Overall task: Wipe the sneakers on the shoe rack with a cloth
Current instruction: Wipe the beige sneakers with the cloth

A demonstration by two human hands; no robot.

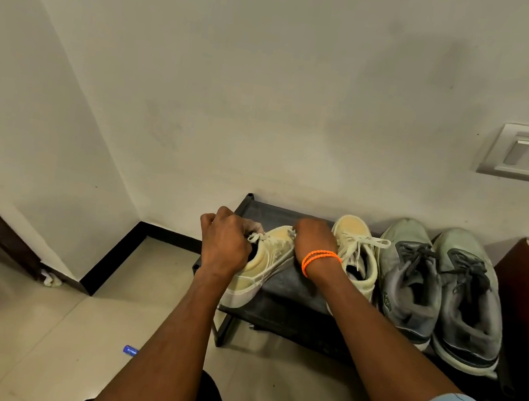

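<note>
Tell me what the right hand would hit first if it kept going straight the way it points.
Probably the back wall. The right hand points away over the rack top; depth is hard to judge.

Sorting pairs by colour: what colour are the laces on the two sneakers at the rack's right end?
Dark grey laces, seen in the head view.

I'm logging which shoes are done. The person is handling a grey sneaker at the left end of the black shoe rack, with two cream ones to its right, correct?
Not quite. The head view shows both hands, the left hand and the right hand, on a cream lace-up sneaker at the left end of the black shoe rack. To its right stand one more cream sneaker and two grey sneakers.
</note>
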